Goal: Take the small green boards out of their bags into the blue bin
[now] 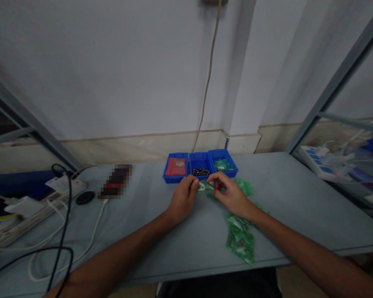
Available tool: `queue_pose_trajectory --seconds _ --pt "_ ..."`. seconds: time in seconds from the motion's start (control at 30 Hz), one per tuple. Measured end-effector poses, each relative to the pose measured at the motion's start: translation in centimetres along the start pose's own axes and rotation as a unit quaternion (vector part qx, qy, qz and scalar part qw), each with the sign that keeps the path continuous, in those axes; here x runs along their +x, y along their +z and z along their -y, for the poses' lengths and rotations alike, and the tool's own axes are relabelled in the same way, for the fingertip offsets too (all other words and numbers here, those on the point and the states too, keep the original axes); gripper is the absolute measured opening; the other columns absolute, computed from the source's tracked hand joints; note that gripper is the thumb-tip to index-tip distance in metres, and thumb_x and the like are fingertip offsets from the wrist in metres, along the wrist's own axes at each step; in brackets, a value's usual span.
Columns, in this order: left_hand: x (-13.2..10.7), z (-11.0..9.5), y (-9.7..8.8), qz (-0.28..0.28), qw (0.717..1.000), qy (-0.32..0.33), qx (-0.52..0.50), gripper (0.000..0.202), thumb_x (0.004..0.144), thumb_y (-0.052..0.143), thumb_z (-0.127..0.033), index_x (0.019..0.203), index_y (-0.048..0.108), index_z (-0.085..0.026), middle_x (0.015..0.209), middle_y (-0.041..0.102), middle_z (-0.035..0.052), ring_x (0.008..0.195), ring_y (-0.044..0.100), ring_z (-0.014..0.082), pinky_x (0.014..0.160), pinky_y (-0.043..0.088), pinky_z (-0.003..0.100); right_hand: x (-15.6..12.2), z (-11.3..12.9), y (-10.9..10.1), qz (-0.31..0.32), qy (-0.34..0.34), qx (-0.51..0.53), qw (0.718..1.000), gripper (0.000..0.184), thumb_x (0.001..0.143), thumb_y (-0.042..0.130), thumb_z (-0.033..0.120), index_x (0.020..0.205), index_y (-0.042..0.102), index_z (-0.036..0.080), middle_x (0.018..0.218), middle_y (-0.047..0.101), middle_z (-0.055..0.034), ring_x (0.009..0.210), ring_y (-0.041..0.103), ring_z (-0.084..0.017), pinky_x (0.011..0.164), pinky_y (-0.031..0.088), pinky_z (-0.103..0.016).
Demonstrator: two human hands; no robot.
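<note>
My left hand (182,196) is closed, its thumb and fingers pinching one side of a small clear-green plastic bag (202,186). My right hand (231,198) has its thumb and forefinger curled together at the bag's other side. What lies inside that bag is too small to make out. Green plastic bags (240,238) with small parts in them lie on the table under and beside my right forearm. Behind my hands stand three blue bins: the left bin (175,179) has red packets, the middle bin (200,157) small dark and silvery pieces, the right bin (222,154) small green bags.
At the left, a pixelated phone-like object (116,182) has a white cable (96,227). Near it are a black round disc (85,198), a power strip (34,219) and black cables (69,207). Metal frame posts (335,74) rise at both sides; the wall stands behind.
</note>
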State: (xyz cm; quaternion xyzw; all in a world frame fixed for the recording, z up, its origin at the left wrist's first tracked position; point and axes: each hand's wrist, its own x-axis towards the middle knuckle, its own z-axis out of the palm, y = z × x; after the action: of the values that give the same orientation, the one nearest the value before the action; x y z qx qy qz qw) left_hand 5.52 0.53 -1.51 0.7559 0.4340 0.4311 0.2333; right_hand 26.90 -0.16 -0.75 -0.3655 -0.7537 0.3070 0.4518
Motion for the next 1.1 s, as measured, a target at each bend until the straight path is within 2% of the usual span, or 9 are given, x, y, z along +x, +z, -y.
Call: queue_pose_trajectory --seconds 0.1,0.3,0.43,0.53,0.6,0.73,0.83,0.97,1.1 --pt "0.1 0.1 0.0 -0.006 1.000 0.005 0.010 0.033 0.112 0.041 -0.037 0.087 0.054 -0.021 0.080 0.056 -0.0001 0.078 0.052 0.0180 0.070 0.039 0.030 0.0 0.2 0.1 -0.003 -0.015 -0.007 1.000 0.022 0.095 0.074 0.027 0.116 0.065 0.027 0.101 0.061 -0.0023 0.086 0.057 -0.021 0.077 0.045 -0.033" --pt "0.0 -0.1 -0.1 0.013 0.999 0.034 0.014 0.033 0.111 0.045 -0.033 0.083 0.058 -0.020 0.081 0.060 0.0017 0.079 0.054 0.0186 0.074 0.041 0.031 0.4 0.2 -0.2 -0.058 -0.037 -0.038 0.997 0.013 0.104 0.064 0.034 0.099 0.067 0.023 0.101 0.060 -0.0049 0.098 0.058 -0.023 0.086 0.045 -0.035" --pt "-0.1 0.1 0.2 0.015 0.999 0.036 -0.037 0.014 0.105 0.058 -0.025 0.117 0.061 -0.021 0.096 0.064 0.0026 0.084 0.058 0.0177 0.080 0.047 0.031 0.4 -0.4 -0.2 -0.084 0.037 -0.011 0.996 0.027 0.104 0.061 0.042 0.087 0.060 0.022 0.080 0.054 0.0008 0.076 0.053 -0.019 0.070 0.040 -0.031" --pt "-0.3 0.2 0.5 0.013 0.997 0.066 -0.048 0.051 0.096 0.069 -0.017 0.143 0.050 -0.025 0.105 0.063 0.0027 0.086 0.059 0.0169 0.081 0.049 0.030 0.4 -0.8 -0.1 -0.078 0.069 0.025 0.994 0.026 0.102 0.064 0.046 0.091 0.061 0.022 0.074 0.052 0.0030 0.070 0.050 -0.018 0.064 0.037 -0.030" --pt "-0.3 0.2 0.4 0.012 0.995 0.088 -0.037 0.062 0.093 0.072 -0.014 0.148 0.047 -0.028 0.111 0.061 0.0033 0.087 0.057 0.0168 0.080 0.050 0.029 0.3 -0.9 0.1 -0.071 0.071 0.042 0.994 0.024 0.099 0.068 0.046 0.101 0.061 0.023 0.071 0.048 0.0051 0.065 0.048 -0.017 0.062 0.035 -0.029" --pt "-0.1 0.0 0.0 0.014 0.994 0.108 -0.017 0.035 0.097 0.070 -0.018 0.130 0.061 -0.026 0.117 0.060 0.0063 0.092 0.058 0.0184 0.078 0.049 0.029 0.3 -0.7 0.2 -0.059 0.078 0.062 0.993 0.028 0.099 0.070 0.046 0.114 0.060 0.024 0.066 0.043 0.0076 0.059 0.045 -0.016 0.058 0.032 -0.029" --pt "0.0 -0.2 -0.1 0.017 0.995 0.102 0.003 0.010 0.104 0.062 -0.027 0.112 0.066 -0.022 0.108 0.062 0.0062 0.095 0.058 0.0200 0.082 0.048 0.031 0.2 -0.5 0.1 -0.047 0.087 0.063 0.993 0.026 0.105 0.060 0.049 0.112 0.062 0.024 0.067 0.054 0.0049 0.062 0.052 -0.017 0.059 0.037 -0.029" --pt "0.0 -0.3 -0.3 0.006 0.997 0.062 0.033 0.026 0.109 0.053 -0.037 0.092 0.063 -0.020 0.085 0.060 0.0020 0.082 0.055 0.0193 0.076 0.043 0.031 0.1 -0.2 0.1 -0.040 0.082 0.043 0.995 0.027 0.110 0.048 0.045 0.110 0.064 0.024 0.075 0.065 0.0006 0.069 0.059 -0.019 0.064 0.043 -0.030" --pt "0.0 -0.6 -0.4 0.014 0.999 0.039 0.035 0.043 0.112 0.042 -0.040 0.076 0.054 -0.020 0.074 0.056 0.0003 0.076 0.052 0.0185 0.071 0.039 0.031 -0.2 0.1 0.1 -0.049 0.033 -0.019 0.998 0.021 0.106 0.057 0.034 0.124 0.063 0.026 0.101 0.066 -0.0039 0.083 0.061 -0.020 0.070 0.047 -0.031"
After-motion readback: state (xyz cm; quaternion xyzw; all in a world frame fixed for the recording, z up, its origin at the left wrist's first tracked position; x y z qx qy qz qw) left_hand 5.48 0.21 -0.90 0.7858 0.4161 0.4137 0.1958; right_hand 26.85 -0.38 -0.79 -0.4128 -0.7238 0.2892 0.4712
